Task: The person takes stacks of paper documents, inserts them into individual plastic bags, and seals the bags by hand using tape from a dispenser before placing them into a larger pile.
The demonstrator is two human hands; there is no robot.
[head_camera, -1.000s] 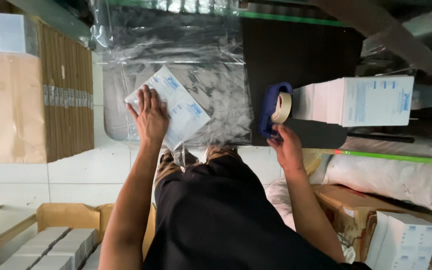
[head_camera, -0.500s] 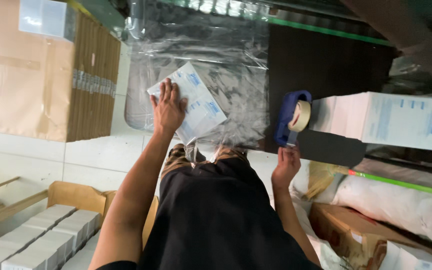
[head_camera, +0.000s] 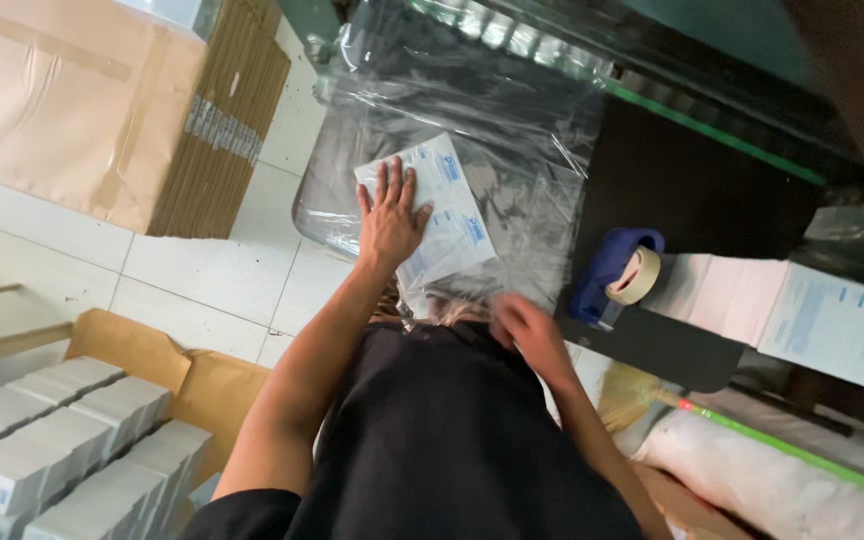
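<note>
Both hands sit low over the worktop as I look down. My left hand (head_camera: pixel 389 222) lies flat, fingers spread wide, pressed on a white rectangular pack (head_camera: pixel 432 215) with blue printed patches; the pack lies tilted on a sheet of clear plastic film (head_camera: pixel 512 120) that is spread, crinkled and shiny, across the dark table (head_camera: pixel 692 190). My right hand (head_camera: pixel 525 330) is at the near edge of the film, just below the pack; it is blurred, so I cannot tell whether its fingers are curled on the film or loose.

Right of that hand, a blue tape dispenser (head_camera: pixel 607 275) with a tan roll stands on the table, apart from the hand. Just beyond it lies a stack of white boxes (head_camera: pixel 792 315), the nearest face carrying a pale blue label. Below the table edge, a green-handled broom (head_camera: pixel 752 435) rests on a white sack (head_camera: pixel 752 480).

On the left, a tall stack of flattened brown cartons (head_camera: pixel 102 110) stands on the white tiled floor (head_camera: pixel 202 280). At lower left, an open brown carton (head_camera: pixel 162 365) holds rows of small white boxes (head_camera: pixel 62 440) packed side by side.
</note>
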